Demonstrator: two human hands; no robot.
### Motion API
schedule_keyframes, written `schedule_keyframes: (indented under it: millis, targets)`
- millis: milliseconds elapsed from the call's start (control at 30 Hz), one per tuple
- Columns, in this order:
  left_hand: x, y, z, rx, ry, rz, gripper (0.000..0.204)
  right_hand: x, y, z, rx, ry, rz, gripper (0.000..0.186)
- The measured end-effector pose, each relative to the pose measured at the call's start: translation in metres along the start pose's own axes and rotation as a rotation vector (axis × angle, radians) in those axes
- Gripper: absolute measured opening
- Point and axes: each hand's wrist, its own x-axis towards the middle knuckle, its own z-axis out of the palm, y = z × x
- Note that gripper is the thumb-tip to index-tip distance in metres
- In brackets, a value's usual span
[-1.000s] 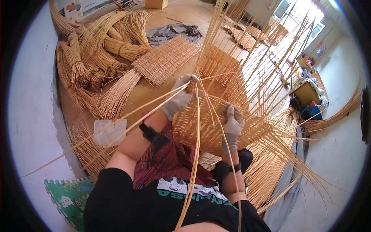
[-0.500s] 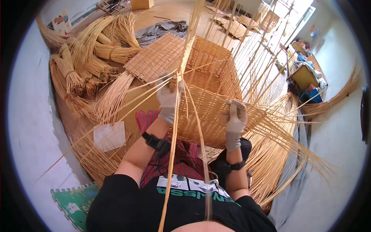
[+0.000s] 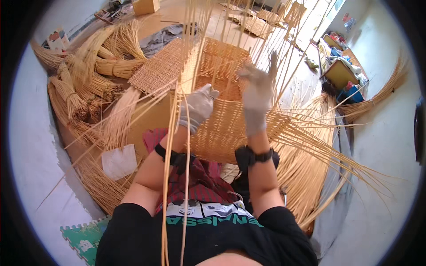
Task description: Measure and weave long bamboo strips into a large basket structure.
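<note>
A half-woven wicker basket [image 3: 217, 137] stands before me, with its boxy walls up and long upright rods [image 3: 224, 40] rising from the rim. At the near wall's top edge my left hand [image 3: 197, 106], in a pale glove, is closed round an upright wicker rod; its fingers partly hide the grip. My right hand [image 3: 257, 91], also gloved, is raised over the same rim farther right. Motion blurs it, but its fingers look spread apart with nothing in them. Loose long strands [image 3: 171, 177] hang from the basket's left corner down across my lap.
Bundles of straw-coloured rods [image 3: 84, 84] lie at the left, beside a flat woven panel [image 3: 157, 66]. More loose rods [image 3: 306, 164] fan out at the right. Rod ends [image 3: 328, 148] stick out from the basket's right corner. A cluttered table [image 3: 341, 73] stands by the right wall.
My right hand has left the basket's near wall and risen above the rim. My left hand has moved from the left corner onto the near rim. The view has shifted slightly.
</note>
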Motion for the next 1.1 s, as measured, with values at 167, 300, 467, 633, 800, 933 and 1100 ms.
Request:
schedule_keyframes:
  millis: [167, 300, 467, 633, 800, 933, 1100]
  targets:
    - [-0.016, 0.034, -0.008, -0.208, 0.103, 0.048, 0.051, -0.052, -0.002, -0.061, -0.124, 0.11, 0.298, 0.044]
    - [-0.032, 0.073, 0.029, 0.035, 0.147, 0.363, 0.065, -0.006, 0.008, -0.063, -0.754, -0.093, -0.241, 0.042]
    - [-0.03, 0.08, 0.057, 0.323, -0.053, 0.197, 0.068, -0.051, 0.017, -0.118, -0.191, 0.371, 0.171, 0.039]
    - [-0.037, 0.032, 0.059, -0.482, 0.218, 0.515, 0.042, -0.129, 0.006, -0.115, -0.058, 0.17, 0.394, 0.03]
    - [-0.059, -0.08, 0.038, -0.423, 0.695, -0.196, 0.043, -0.129, -0.021, -0.034, -0.097, -0.368, 0.243, 0.024]
    - [-0.056, -0.12, 0.038, -0.478, 0.563, -0.223, 0.068, -0.139, -0.057, 0.036, -0.167, -0.575, -0.035, 0.023]
    - [-0.071, -0.13, 0.033, -0.134, 0.675, -0.026, 0.061, -0.131, -0.084, 0.087, -0.104, -0.546, -0.252, 0.034]
